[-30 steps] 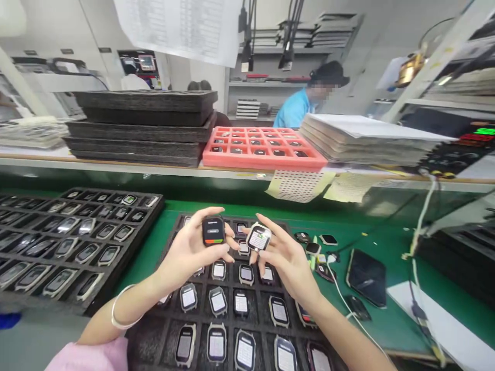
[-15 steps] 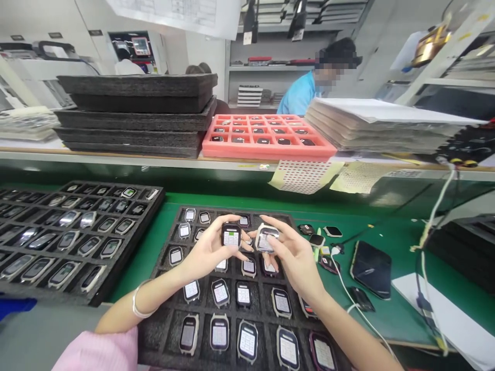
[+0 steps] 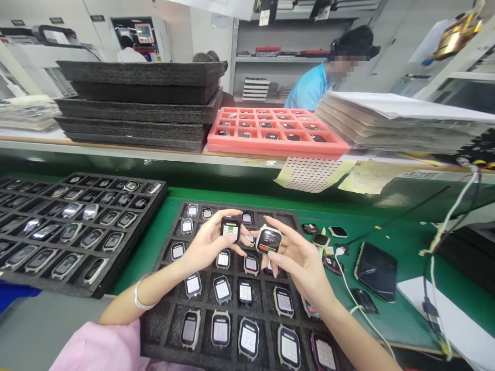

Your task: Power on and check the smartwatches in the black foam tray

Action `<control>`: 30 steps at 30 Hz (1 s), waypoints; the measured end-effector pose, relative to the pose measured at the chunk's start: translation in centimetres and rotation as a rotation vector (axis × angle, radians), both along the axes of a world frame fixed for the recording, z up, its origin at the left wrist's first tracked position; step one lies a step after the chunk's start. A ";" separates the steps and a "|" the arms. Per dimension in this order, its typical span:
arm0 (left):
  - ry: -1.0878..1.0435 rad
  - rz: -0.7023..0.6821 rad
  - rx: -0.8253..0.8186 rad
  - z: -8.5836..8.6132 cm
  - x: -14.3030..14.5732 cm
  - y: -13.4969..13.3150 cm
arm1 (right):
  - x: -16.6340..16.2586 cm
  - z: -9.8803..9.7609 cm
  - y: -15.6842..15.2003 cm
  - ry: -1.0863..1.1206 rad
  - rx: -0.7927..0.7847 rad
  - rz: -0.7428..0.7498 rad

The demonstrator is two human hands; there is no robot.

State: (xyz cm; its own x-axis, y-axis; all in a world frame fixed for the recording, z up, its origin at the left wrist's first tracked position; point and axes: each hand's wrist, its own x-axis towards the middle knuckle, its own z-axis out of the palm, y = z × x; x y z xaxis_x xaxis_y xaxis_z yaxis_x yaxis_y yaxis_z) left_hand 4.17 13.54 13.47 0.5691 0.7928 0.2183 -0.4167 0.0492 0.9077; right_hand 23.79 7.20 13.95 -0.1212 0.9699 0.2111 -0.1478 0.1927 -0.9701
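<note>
My left hand (image 3: 211,238) is closed around a dark smartwatch body (image 3: 230,229), its lit screen showing white blocks and a green patch. In my right hand (image 3: 299,252) is a silver smartwatch body (image 3: 268,239) with a dark screen and a red strip near the bottom; the thumb touches the lower edge of its screen. Both watches are held side by side over a black foam tray (image 3: 162,325). Strapless watches with lit screens lie in many of its compartments, such as a silver-framed watch (image 3: 248,337) near the front. My hands and forearms hide part of the tray.
Left stands another black foam tray (image 3: 133,219) of watches. A shelf above holds stacked black foam trays (image 3: 139,105), a pink foam tray (image 3: 278,148) and a pile of sheets (image 3: 371,121). On the right lie a phone (image 3: 376,271) and white cable (image 3: 348,283). A person in blue (image 3: 309,87) is behind.
The screen of the watch in my right hand has gone from a white block layout to a dark page with a red strip. My view has shifted slightly.
</note>
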 end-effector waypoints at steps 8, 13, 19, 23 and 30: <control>0.031 0.019 0.017 -0.2 0.0 -0.3 | -0.5 0.0 0.1 0.015 -0.019 -0.029; 0.071 0.042 0.030 -0.2 0.1 -0.4 | -0.1 -0.7 0.2 0.058 -0.009 -0.009; 0.056 0.040 0.063 -0.2 0.2 -0.4 | -0.1 -1.2 0.3 -0.001 -0.026 -0.089; 0.097 0.097 0.049 -0.6 0.4 -0.1 | 0.2 -1.3 0.4 0.043 -0.027 -0.016; 0.035 0.076 0.049 -0.5 0.2 0.2 | -0.1 -0.7 0.1 0.061 -0.033 0.045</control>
State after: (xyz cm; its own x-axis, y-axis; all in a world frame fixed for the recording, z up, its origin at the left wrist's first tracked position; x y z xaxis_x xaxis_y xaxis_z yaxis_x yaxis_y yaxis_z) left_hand 4.37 13.76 12.94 0.5160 0.8226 0.2388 -0.3851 -0.0262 0.9225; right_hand 23.69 7.27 13.24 -0.1530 0.9702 0.1877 -0.2148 0.1527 -0.9646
